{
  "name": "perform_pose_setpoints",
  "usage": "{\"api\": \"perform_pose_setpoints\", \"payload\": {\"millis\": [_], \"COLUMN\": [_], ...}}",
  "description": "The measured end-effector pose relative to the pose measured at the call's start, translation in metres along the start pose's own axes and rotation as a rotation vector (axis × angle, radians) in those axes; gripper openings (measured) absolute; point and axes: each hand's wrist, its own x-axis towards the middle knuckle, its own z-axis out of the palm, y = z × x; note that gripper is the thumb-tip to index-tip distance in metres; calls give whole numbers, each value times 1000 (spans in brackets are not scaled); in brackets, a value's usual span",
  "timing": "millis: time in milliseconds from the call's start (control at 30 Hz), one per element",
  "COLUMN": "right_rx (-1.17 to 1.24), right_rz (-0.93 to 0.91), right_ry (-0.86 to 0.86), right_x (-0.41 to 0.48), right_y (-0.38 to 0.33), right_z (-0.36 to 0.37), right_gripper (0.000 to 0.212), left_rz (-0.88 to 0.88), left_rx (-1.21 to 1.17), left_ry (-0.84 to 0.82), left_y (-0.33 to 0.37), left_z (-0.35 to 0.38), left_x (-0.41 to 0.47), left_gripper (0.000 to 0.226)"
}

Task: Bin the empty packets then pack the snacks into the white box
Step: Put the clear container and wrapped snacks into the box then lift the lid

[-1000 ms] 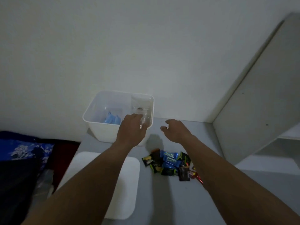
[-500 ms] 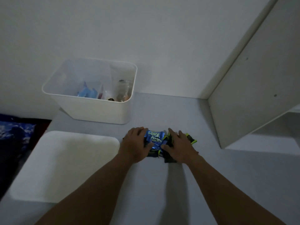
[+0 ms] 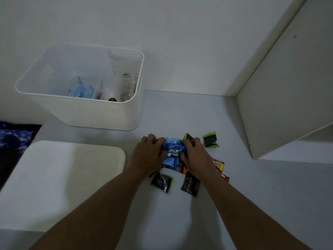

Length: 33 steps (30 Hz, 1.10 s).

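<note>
We see the left hand (image 3: 149, 156) and right hand (image 3: 197, 157) curled round a bunch of blue snack packets (image 3: 173, 147) between them on the bench (image 3: 180, 112). Other packets (image 3: 161, 181) lie loose nearby, and the white box (image 3: 86, 112) stands behind, to the left, with some wrappers (image 3: 81, 90) inside.

White box (image 3: 100, 114) at 10 o'clock, white lid (image 3: 63, 177) at 8; blue snack packets (image 3: 173, 147), black packets (image 3: 210, 140) with lime-green ends, one red-and-yellow packet (image 3: 218, 164); dark blue cloth (image 3: 14, 138), pale-patterned; grey tabletop (image 3: 180, 109).

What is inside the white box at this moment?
Inside the box: blue packets, crumpled clear wrappers and a small dark item against the near wall. That wall hides the box floor and anything lying low.
</note>
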Motion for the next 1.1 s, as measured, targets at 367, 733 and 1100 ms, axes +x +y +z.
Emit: {"api": "perform_pose_setpoints", "payload": {"millis": [367, 733, 1100], "right_rx": [175, 134, 181], "right_rz": [22, 36, -101], "right_ry": [97, 222, 375], "right_x": [10, 13, 66], "right_y": [-2, -28, -132], "right_z": [-31, -108, -200], "right_gripper": [21, 10, 10], "left_rz": [-30, -64, -160], "left_rx": [-65, -178, -185], "left_ry": [70, 263, 521], "left_y": [8, 19, -43], "left_z": [-21, -121, -260], "left_x": [6, 15, 34], "left_gripper": [27, 23, 22]}}
